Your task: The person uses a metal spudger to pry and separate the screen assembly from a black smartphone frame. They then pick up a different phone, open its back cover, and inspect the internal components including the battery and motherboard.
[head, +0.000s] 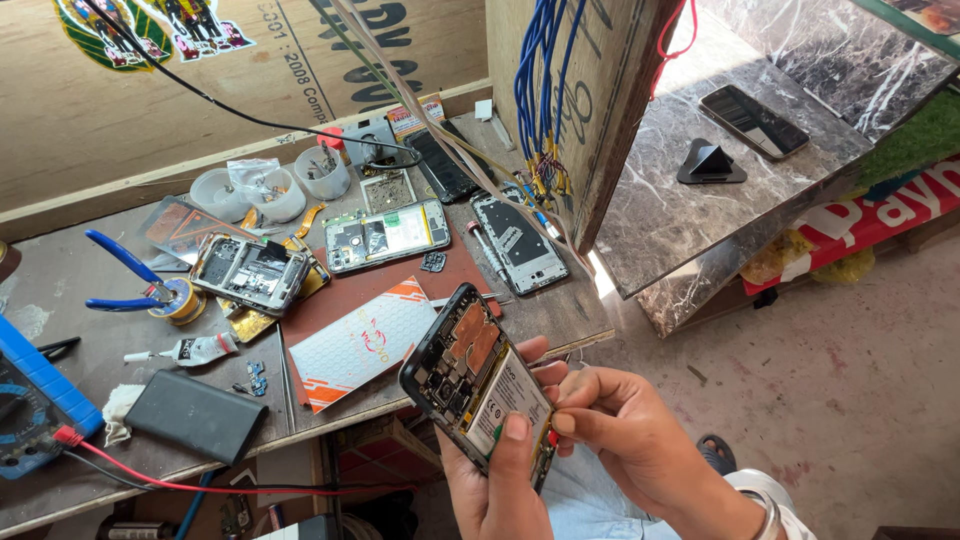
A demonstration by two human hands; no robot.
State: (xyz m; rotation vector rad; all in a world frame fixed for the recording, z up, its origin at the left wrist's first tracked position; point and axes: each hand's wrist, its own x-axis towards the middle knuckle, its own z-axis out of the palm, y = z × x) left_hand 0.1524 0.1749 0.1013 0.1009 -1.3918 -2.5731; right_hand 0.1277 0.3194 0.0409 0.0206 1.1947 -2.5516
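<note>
Gripping from below, our left hand (495, 480) is closed around an opened phone (478, 385) with its back cover off, thumb pressed on the pale battery and fingers wrapped behind the frame. Our right hand (625, 425) is pinched shut at the phone's lower right edge; the fingertips meet on something too small to make out, so we cannot say what they hold. A thin metal tool (570, 347) pokes out just above that hand, though whether we grasp it is unclear.

We hold the phone in the air, tilted, just off the front edge of the table (70, 275) and near our body. We judge it light and stiff along its frame but fragile inside: exposed boards, copper shielding and thin connectors would not stand pressure. The safe hold is on the side rails, as the left fingers have it; the thumb on the battery should stay gentle.

Beyond the phone on the table lies a white and orange patterned back cover (355, 345), and farther back two more stripped phones (250, 272) (388, 235). Left of the phone sit a dark power bank (197, 415), a glue tube (190, 350) and blue-handled pliers (125, 275). Small white cups (322, 172) of parts stand at the far side.
</note>
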